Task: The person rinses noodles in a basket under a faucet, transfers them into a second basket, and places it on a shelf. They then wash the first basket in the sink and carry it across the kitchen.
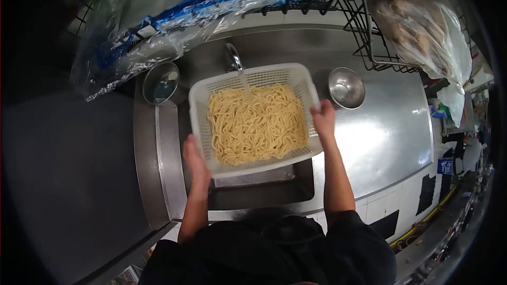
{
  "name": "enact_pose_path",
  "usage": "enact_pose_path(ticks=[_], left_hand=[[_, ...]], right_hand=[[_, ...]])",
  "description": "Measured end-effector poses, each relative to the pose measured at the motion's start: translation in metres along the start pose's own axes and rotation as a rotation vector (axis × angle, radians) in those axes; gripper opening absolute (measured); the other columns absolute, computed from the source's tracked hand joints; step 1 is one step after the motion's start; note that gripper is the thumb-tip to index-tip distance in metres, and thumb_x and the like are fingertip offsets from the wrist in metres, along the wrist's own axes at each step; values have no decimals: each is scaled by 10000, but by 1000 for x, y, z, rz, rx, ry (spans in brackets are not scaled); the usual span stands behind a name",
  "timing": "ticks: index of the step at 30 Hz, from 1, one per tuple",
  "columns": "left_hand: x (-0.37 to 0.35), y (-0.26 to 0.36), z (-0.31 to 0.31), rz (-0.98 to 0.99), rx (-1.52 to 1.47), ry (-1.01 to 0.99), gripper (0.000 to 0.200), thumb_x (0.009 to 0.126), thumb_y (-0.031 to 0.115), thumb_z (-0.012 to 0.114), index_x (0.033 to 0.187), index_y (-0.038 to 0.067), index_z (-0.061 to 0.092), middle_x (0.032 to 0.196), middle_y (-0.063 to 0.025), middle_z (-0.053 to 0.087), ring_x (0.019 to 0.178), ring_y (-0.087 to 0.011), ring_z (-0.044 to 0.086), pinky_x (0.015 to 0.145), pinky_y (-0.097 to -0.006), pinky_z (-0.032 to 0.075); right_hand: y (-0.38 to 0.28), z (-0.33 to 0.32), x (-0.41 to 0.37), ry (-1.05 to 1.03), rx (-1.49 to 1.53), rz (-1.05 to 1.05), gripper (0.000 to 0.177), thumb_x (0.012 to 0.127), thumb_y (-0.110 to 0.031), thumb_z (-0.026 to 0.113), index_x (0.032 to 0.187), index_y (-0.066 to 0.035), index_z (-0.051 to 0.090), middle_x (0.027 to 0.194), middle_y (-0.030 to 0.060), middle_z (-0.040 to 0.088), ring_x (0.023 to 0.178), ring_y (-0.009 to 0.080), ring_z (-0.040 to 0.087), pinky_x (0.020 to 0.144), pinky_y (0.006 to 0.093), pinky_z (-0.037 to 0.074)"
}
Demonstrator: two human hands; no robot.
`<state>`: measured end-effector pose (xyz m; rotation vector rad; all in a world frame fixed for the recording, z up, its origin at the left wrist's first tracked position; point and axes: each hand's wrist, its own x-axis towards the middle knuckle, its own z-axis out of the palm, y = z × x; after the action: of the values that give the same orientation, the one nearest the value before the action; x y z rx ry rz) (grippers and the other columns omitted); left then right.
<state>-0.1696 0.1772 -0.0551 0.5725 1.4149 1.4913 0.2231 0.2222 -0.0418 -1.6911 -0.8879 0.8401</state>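
A white perforated basket point(253, 170) full of yellow noodles point(256, 124) is over the metal sink point(259, 190), tilted slightly. My left hand point(196, 159) grips its left side near the front corner. On the right side, my right hand point(324, 120) holds the rim. Water runs from the chrome faucet point(233, 58) onto the noodles at the back of the basket. Fingers of both hands are partly hidden behind the basket walls.
Metal bowls stand at the back left point(161, 84) and on the steel counter point(388, 126) at the right point(346, 88). Overhead, wire racks point(369, 47) carry a blue-marked plastic bag point(211, 5) and another clear bag point(422, 31).
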Motion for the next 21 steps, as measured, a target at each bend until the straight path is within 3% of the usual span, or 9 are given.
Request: enact_pose_path(ticks=[2,5,8,10,11,14,16,18,21], left_hand=[[-16,18,-24,-15,-57,84,366,993,357,517,1126,24,593,1014,-64,627,966,-178,581,905,-331,457],[-32,39,-39,-183,-270,22,361,990,355,525,1124,26,591,1027,-64,616,984,-183,564,919,-335,444],[-30,29,-46,2,-207,83,388,1004,366,476,1128,14,583,1039,-81,625,1004,-201,593,935,-354,458],[-12,1,-52,98,63,238,428,1015,371,403,1136,-3,573,1045,-103,648,1008,-232,643,945,-378,487],[-11,6,-51,100,59,236,428,1015,371,403,1136,-3,573,1045,-103,648,1008,-232,643,945,-378,487],[-39,35,-48,11,-186,212,375,997,322,420,1096,0,584,1001,-90,626,925,-205,610,872,-354,481],[-37,27,-31,8,-187,258,359,985,308,438,1096,0,584,962,-82,615,845,-184,586,821,-325,477],[-8,-8,-35,71,-176,218,332,983,306,458,1053,12,594,934,-59,618,839,-156,587,794,-312,475],[8,-23,-2,59,-89,163,284,984,304,487,946,44,594,900,-17,600,867,-119,556,779,-306,451]], right_hand=[[-5,40,-11,22,-284,-240,159,830,-22,652,933,-21,531,845,143,656,864,262,656,752,395,493],[6,70,-13,-167,-167,-193,176,822,-63,667,933,-9,541,882,171,663,885,284,663,774,398,494],[7,83,5,-225,-22,-214,175,830,-92,670,922,-7,548,883,185,670,884,305,668,776,394,494],[-3,81,21,-231,10,14,193,829,-120,680,933,-14,556,853,181,668,860,321,665,772,382,490],[2,92,24,-191,-109,-137,179,833,-122,676,924,-22,560,837,171,672,833,312,667,756,378,490],[-20,106,-10,-238,-125,-115,187,828,-135,683,916,-20,564,836,172,668,800,320,661,742,377,491],[11,98,5,-199,-116,-294,160,822,-98,683,897,-17,568,815,148,664,761,279,651,719,367,491],[21,70,15,-164,48,-132,131,818,-51,679,875,-12,568,797,113,652,734,209,626,691,343,482],[2,28,14,-79,-33,-56,114,821,-15,674,860,-1,568,797,93,649,726,149,603,663,313,467]])
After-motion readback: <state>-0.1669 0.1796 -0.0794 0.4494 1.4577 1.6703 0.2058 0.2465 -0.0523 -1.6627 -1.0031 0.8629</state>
